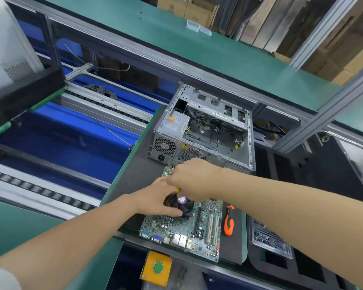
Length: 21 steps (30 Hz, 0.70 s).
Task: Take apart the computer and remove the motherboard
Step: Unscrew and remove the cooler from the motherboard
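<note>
The green motherboard (189, 229) lies flat on the dark mat (132, 181), out of the open grey computer case (205, 130) that stands behind it. A black cooler fan (182, 203) with a purple label sits on the board. My left hand (157, 197) holds the fan from the left side. My right hand (191, 176) is curled above the fan and grips something small with a yellow tip; what it is stays hidden under the fingers.
An orange-and-black screwdriver (228, 221) lies on the mat right of the board. A black foam tray (302, 237) is at the right. A yellow box with a green button (157, 267) sits below the bench edge. A roller conveyor (40, 191) runs at the left.
</note>
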### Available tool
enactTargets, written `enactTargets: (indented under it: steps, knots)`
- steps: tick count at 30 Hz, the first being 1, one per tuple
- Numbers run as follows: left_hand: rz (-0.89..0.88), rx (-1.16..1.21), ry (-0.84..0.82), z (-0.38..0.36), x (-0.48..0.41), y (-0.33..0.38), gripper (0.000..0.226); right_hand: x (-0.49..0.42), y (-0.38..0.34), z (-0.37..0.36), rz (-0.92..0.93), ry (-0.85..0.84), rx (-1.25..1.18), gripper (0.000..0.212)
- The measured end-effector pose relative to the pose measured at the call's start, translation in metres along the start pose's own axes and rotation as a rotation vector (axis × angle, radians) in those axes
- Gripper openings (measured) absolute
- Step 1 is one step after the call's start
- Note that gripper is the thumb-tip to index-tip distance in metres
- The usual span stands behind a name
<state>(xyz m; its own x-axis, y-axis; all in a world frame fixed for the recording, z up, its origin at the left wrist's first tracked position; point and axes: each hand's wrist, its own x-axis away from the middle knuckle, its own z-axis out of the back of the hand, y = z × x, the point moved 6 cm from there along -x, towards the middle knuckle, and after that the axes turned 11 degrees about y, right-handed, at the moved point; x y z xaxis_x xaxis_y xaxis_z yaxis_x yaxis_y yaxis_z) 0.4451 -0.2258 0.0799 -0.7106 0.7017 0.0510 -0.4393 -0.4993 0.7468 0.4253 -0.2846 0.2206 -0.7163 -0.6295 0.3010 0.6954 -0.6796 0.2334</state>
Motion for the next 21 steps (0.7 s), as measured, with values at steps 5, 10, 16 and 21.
enactTargets:
  steps: [5, 10, 16, 21]
  knots:
    - [-0.141, -0.158, 0.060, 0.003, -0.010, -0.011, 0.104, 0.024, 0.039, 0.004, -0.194, 0.007, -0.038, 0.038]
    - [-0.091, -0.068, 0.150, 0.006, -0.020, -0.016, 0.103, 0.032, 0.051, 0.003, -0.313, 0.048, -0.133, 0.039]
    - [-0.024, 0.013, 0.064, -0.002, -0.016, -0.024, 0.121, 0.033, 0.054, -0.001, -0.355, 0.066, -0.162, 0.035]
    - [-0.028, 0.037, 0.028, 0.013, -0.006, -0.032, 0.104, 0.025, 0.059, 0.001, -0.433, 0.112, -0.207, 0.032]
